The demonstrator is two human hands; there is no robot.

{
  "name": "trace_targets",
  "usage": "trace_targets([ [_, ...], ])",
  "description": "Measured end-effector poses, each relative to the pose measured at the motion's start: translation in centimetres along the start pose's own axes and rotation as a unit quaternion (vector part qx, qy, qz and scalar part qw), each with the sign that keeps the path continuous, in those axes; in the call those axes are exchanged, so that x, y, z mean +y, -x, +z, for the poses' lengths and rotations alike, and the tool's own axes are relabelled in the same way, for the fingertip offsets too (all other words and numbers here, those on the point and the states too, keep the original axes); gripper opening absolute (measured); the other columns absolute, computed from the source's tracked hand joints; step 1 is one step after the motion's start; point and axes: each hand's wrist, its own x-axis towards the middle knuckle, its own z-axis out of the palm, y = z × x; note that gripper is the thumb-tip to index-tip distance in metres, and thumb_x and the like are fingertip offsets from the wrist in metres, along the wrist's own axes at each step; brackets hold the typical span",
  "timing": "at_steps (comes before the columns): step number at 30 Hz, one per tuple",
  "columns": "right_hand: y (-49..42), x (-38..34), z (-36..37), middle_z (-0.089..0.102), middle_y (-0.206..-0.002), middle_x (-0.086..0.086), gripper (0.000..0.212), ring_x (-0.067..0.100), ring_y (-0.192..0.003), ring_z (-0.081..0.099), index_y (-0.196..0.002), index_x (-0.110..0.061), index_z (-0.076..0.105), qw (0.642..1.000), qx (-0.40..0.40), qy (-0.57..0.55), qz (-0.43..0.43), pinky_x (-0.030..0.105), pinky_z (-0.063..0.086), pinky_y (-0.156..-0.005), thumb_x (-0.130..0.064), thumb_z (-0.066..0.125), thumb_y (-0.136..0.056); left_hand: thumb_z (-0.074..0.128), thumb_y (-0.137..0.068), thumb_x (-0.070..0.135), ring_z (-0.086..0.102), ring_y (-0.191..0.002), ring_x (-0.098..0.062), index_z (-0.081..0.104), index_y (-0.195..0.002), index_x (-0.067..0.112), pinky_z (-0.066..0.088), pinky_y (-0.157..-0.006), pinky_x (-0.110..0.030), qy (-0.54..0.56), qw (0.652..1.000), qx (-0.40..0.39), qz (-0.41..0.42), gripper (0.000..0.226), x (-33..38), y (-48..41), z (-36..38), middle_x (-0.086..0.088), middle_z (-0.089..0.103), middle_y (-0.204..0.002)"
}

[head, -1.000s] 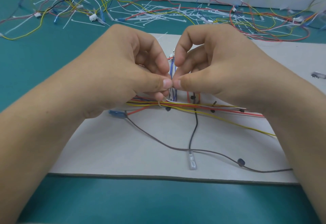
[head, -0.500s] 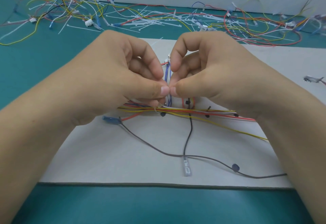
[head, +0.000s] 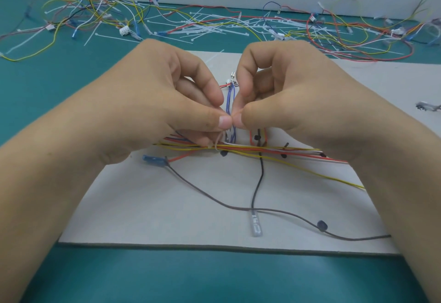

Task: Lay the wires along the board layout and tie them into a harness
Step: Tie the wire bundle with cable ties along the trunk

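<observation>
A grey layout board lies on the teal table. Across its middle runs a bundle of red, yellow and white wires. Blue wires run away from the bundle to a small connector. My left hand and my right hand meet thumb to thumb just above the bundle. Both pinch a pale cable tie that loops around the wires. A black wire ends in a clear terminal, and a brown wire leaves a blue terminal.
Loose white cable ties and tangled spare wires lie along the back of the table, below a white wall. Black marks dot the board. A small connector sits at the board's right edge.
Both hands stay pinched together over the bundle. The view has shifted slightly, so the board sits a little lower in frame.
</observation>
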Motion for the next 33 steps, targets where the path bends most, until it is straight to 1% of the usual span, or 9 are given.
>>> trace_targets([
  [2,-0.05,-0.08,0.14,0.067,-0.083,0.033,0.021,0.028,-0.064,0.051,-0.073,-0.016,0.054,1.000,0.006,0.005,0.000,0.060,0.046,-0.056,-0.006,0.069,-0.061,0.092,-0.063,0.008,0.076,-0.062,-0.030,0.072,-0.080,0.007,0.058,-0.050,-0.029,-0.009,1.000,-0.005,-0.005,0.026,0.00,0.01,0.08,-0.018,0.076,-0.073],
  [4,-0.08,-0.13,0.25,0.067,-0.083,0.034,0.021,0.029,-0.064,0.051,-0.073,-0.015,0.054,1.000,0.012,0.011,-0.001,0.063,0.047,-0.057,-0.006,0.067,-0.061,0.094,-0.062,0.006,0.076,-0.063,-0.029,0.073,-0.081,0.009,0.055,-0.045,-0.029,-0.019,1.000,-0.008,-0.008,0.029,0.02,0.03,0.14,-0.017,0.077,-0.073],
  [7,-0.07,-0.08,0.33,0.066,-0.082,0.033,0.019,0.027,-0.062,0.050,-0.074,-0.015,0.054,1.000,0.020,0.018,-0.005,0.062,0.046,-0.055,-0.006,0.067,-0.063,0.095,-0.059,0.006,0.075,-0.061,-0.027,0.072,-0.081,0.011,0.050,-0.041,-0.026,-0.022,1.000,-0.008,-0.010,0.032,-0.03,-0.05,0.11,-0.017,0.077,-0.074],
  [11,-0.12,-0.01,0.37,0.065,-0.083,0.034,0.019,0.028,-0.062,0.050,-0.074,-0.015,0.054,0.999,0.024,0.024,-0.011,0.062,0.047,-0.058,-0.007,0.068,-0.064,0.086,-0.070,0.001,0.072,-0.056,-0.025,0.069,-0.087,0.005,0.049,-0.040,-0.025,-0.002,1.000,-0.014,-0.009,0.025,-0.11,-0.12,0.31,-0.018,0.076,-0.073],
  [18,-0.27,0.16,0.43,0.067,-0.083,0.034,0.016,0.050,-0.068,0.058,-0.074,-0.014,0.054,0.997,0.050,0.037,-0.040,0.063,0.048,-0.059,-0.007,0.065,-0.065,0.091,-0.067,-0.002,0.071,-0.056,-0.026,0.071,-0.086,0.010,0.047,-0.038,-0.026,-0.012,1.000,-0.016,-0.005,0.031,-0.09,-0.05,0.30,-0.012,0.077,-0.078],
  [22,-0.37,0.28,0.39,0.068,-0.081,0.031,0.015,0.050,-0.070,0.059,-0.075,-0.014,0.055,0.996,0.062,0.041,-0.047,0.063,0.049,-0.061,-0.007,0.066,-0.066,0.090,-0.065,0.006,0.073,-0.058,-0.026,0.072,-0.086,0.013,0.045,-0.038,-0.026,-0.014,1.000,-0.011,-0.015,0.029,-0.11,-0.06,0.30,-0.010,0.078,-0.079],
  [26,-0.41,0.33,0.41,0.067,-0.080,0.031,0.016,0.049,-0.069,0.058,-0.076,-0.011,0.055,0.995,0.069,0.041,-0.053,0.062,0.050,-0.062,-0.004,0.068,-0.069,0.091,-0.066,0.004,0.074,-0.057,-0.025,0.071,-0.085,0.015,0.040,-0.035,-0.021,-0.025,1.000,-0.006,-0.011,0.030,-0.07,-0.02,0.19,-0.010,0.078,-0.080],
  [30,-0.43,0.29,0.37,0.068,-0.080,0.030,0.017,0.050,-0.071,0.060,-0.074,-0.013,0.055,0.995,0.075,0.036,-0.058,0.063,0.051,-0.061,-0.004,0.068,-0.068,0.088,-0.071,0.004,0.069,-0.052,-0.020,0.073,-0.085,0.014,0.047,-0.040,-0.021,-0.036,0.999,-0.010,-0.009,0.023,-0.18,-0.18,0.12,-0.010,0.079,-0.080],
  [33,-0.40,0.21,0.41,0.068,-0.080,0.029,0.018,0.050,-0.073,0.061,-0.074,-0.014,0.054,0.995,0.078,0.033,-0.057,0.064,0.051,-0.062,-0.003,0.067,-0.068,0.089,-0.071,0.008,0.067,-0.055,-0.022,0.074,-0.085,0.017,0.053,-0.045,-0.024,-0.046,0.999,-0.012,-0.007,0.022,-0.22,-0.24,0.05,-0.008,0.079,-0.082],
])
